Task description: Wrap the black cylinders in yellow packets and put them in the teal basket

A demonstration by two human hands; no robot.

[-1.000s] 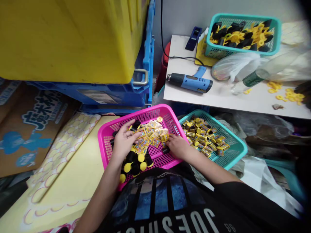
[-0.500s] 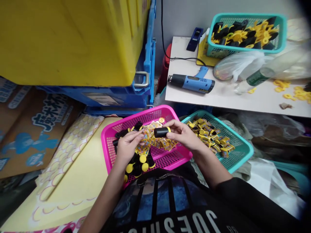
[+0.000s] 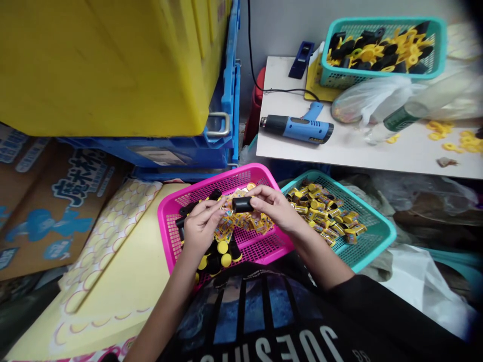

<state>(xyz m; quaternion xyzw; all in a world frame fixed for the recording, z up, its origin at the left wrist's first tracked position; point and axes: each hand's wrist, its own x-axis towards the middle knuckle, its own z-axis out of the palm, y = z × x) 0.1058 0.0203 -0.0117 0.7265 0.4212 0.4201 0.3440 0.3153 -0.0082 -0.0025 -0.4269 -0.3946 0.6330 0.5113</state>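
Two hands [image 3: 202, 229] [image 3: 275, 208] flank one black cylinder [image 3: 241, 204].

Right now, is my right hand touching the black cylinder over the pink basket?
Touching. The head view shows the right hand pressed against the right end of the black cylinder, which is held above the pink basket.

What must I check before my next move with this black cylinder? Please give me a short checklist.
Black cylinder held in right hand: ok.
Left hand touching the cylinder: cannot tell.
Label on the cylinder: not ok, none on the visible side.
Foil sachets inside the pink basket: ok.
Teal basket next to the pink basket: ok.
Heat gun lying on the table, away from the hands: ok.
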